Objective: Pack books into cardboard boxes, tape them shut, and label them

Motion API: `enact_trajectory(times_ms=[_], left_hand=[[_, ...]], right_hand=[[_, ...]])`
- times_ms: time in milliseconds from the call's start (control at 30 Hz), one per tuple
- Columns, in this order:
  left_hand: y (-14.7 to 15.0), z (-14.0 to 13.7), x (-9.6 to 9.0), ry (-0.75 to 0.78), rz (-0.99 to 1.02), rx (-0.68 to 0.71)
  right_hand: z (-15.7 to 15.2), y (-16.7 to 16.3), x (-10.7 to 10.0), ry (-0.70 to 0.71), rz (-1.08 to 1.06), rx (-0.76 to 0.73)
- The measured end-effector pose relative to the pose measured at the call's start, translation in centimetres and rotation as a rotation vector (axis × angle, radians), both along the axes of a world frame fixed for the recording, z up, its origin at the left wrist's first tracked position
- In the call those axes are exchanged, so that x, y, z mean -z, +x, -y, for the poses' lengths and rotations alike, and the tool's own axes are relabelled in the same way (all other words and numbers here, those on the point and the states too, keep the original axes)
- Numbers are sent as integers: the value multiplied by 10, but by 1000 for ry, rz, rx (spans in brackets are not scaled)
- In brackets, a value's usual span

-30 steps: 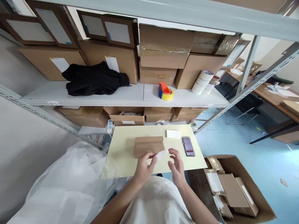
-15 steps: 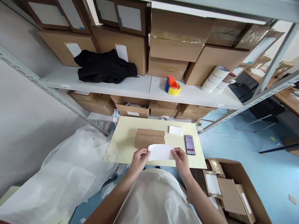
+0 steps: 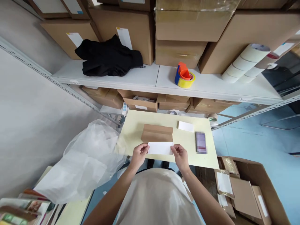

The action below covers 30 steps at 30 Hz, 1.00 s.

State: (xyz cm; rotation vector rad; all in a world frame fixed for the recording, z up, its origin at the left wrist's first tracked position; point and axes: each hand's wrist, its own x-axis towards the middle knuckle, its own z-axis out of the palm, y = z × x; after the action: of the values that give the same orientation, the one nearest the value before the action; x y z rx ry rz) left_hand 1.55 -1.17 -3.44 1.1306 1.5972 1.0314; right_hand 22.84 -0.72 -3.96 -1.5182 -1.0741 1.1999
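A blank white label is stretched between my two hands, just in front of a closed brown cardboard box. My left hand pinches its left end, and my right hand pinches the right end. The box lies on a pale yellow table. Behind and to the right of it rests a stack of white labels. A phone with a blurred screen lies near the table's right side.
Above the table runs a shelf with a black garment, a tape dispenser, tape rolls and large cartons. Plastic sheeting billows at left. A big open carton of parcels stands at right.
The view has shifted, so the shelf looks nearer and the table sits slightly higher. The white label now looks flatter and lies close against the box's front edge. Both hands keep their pinch.
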Motion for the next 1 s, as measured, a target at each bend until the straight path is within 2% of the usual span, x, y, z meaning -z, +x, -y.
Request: enact_trajectory(times_ms=[300, 433, 633, 767, 1000], left_hand=[[-9, -29, 13, -18, -74, -98], [-12, -40, 20, -26, -103, -55], [-17, -57, 30, -97, 9, -42], [-20, -73, 32, -186, -10, -25], [-22, -100, 33, -180, -397, 114]], right_hand=[[-27, -18, 20, -28, -58, 11], [-38, -23, 26, 29, -12, 79], [-47, -20, 31, -115, 0, 67], [-57, -17, 35, -154, 186, 40], [-78, -21, 40, -143, 659, -70]])
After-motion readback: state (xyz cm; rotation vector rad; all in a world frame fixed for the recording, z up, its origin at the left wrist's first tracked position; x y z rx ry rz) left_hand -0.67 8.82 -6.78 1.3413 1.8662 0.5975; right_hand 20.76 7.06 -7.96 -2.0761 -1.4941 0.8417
